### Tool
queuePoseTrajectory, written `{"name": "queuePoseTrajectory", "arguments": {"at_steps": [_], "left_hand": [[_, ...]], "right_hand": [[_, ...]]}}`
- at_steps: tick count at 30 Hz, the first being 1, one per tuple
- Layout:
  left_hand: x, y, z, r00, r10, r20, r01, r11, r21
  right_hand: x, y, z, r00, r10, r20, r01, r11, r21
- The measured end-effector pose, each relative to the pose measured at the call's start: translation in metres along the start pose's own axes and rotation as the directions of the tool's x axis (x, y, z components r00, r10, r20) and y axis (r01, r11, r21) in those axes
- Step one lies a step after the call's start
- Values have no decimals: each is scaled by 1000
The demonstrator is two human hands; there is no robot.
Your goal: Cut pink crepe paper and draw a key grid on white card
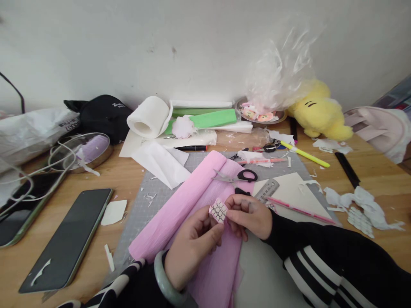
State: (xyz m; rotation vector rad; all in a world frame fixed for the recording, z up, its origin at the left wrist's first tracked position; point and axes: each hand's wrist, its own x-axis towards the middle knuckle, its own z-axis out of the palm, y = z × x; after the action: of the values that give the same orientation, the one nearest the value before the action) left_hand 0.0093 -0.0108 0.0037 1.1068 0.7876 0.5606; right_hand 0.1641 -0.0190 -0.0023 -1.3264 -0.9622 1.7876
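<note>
Now both hands meet over the pink crepe roll [180, 205], pinching one small paper piece [218, 211] between them. The left hand [189, 250] grips its lower edge with thumb and fingers; the right hand [248, 216] closes on its right side. The piece is pale pink, with a white face marked by a dark net of rounded cells, like scales. It sits just above the roll's unwound sheet, in front of the scissors [239, 175].

What the piece's back looks like cannot be told, and its edges are partly covered by fingertips. A metal ruler [267, 189] is half hidden behind the right hand. Both sleeves run out of view at the bottom.

Around them lie a grey cutting mat [144, 205], a phone [69, 239] to the left, a white roll [148, 117] and green sheet [213, 119] at the back, a yellow plush toy [316, 112] under crinkled plastic, a yellow marker [306, 155], and white paper scraps [361, 207] on the right.
</note>
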Motion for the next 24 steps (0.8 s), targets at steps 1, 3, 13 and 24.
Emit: {"name": "queuePoseTrajectory", "arguments": {"at_steps": [1,3,13,24], "left_hand": [[0,0,0,1000,-3,-4,3,1000,-3],[0,-1,0,1000,-10,-11,10,1000,-8],[1,-2,0,999,-37,-20,37,999,32],[1,-1,0,999,-32,-36,35,997,67]], "right_hand": [[0,0,0,1000,2,-2,-2,1000,-2],[0,0,0,1000,-3,-2,3,1000,-4],[-1,0,-1,999,-32,21,32,999,1],[-2,3,-1,999,-37,24,37,999,-20]]}}
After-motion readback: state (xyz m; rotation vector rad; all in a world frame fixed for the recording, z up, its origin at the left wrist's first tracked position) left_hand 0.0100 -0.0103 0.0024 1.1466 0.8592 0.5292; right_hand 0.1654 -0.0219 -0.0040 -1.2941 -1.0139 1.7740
